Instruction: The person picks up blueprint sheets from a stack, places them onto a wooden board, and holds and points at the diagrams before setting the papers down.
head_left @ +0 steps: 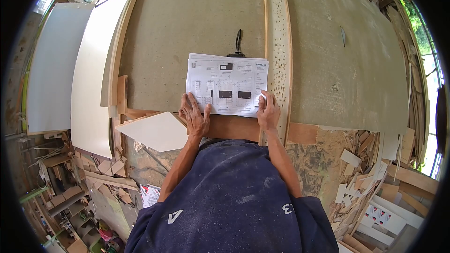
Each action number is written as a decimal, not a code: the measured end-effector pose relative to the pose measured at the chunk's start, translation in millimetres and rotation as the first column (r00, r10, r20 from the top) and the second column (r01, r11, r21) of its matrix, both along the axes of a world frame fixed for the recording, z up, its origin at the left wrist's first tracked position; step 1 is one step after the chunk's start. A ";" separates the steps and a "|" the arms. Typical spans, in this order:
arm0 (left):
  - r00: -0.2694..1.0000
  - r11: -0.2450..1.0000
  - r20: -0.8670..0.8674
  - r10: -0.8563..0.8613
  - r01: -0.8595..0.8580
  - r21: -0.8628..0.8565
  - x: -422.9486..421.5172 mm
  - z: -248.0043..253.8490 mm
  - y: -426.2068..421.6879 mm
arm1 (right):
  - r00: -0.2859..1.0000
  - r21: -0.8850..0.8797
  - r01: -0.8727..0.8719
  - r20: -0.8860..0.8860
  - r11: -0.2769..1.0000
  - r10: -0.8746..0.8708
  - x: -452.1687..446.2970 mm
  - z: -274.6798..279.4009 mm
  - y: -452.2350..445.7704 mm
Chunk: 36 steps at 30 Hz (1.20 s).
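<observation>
One left hand [197, 121] and one right hand [269, 115] touched one paper stack [227, 78]; one black object [236, 55] lay beyond them; one pointed panel [157, 131], left of both.

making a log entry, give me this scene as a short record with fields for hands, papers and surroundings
left hand: fingers spread on lower left of papers
right hand: at their lower right edge, grip unclear
papers: stacked, printed drawings facing up
top edge: black item, possibly a clip
surface: large grey-brown board
right of papers: speckled strip
</observation>
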<state>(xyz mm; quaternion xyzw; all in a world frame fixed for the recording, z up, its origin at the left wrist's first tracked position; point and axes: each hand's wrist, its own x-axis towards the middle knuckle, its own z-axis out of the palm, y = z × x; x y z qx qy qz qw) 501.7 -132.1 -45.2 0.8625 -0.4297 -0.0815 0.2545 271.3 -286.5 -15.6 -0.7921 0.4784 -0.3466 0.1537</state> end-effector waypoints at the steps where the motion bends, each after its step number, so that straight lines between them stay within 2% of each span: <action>1: 1.000 1.000 -0.003 0.000 0.000 0.001 0.0 0.1 0.1 | 1.000 0.005 0.000 0.006 1.000 0.000 0.4 0.6 0.2; 17: 1.000 1.000 -0.009 0.000 0.000 -0.006 0.1 -0.7 -0.1 | 1.000 0.036 0.002 0.004 0.999 -0.003 -0.2 1.2 0.6; 23: 1.000 1.000 -0.010 0.000 -0.001 -0.017 0.7 -1.8 -0.2 | 1.000 -0.006 -0.003 0.000 1.000 0.003 -0.1 0.4 0.1; 25: 1.000 1.000 -0.007 0.002 -0.002 -0.006 0.3 -1.3 0.2 | 1.000 0.045 0.003 -0.001 0.999 -0.003 -0.4 -0.2 0.5; 36: 1.000 1.000 -0.006 -0.001 0.001 -0.011 -0.1 -0.2 0.5 | 1.000 0.044 0.003 -0.011 0.999 -0.002 -0.1 1.5 1.2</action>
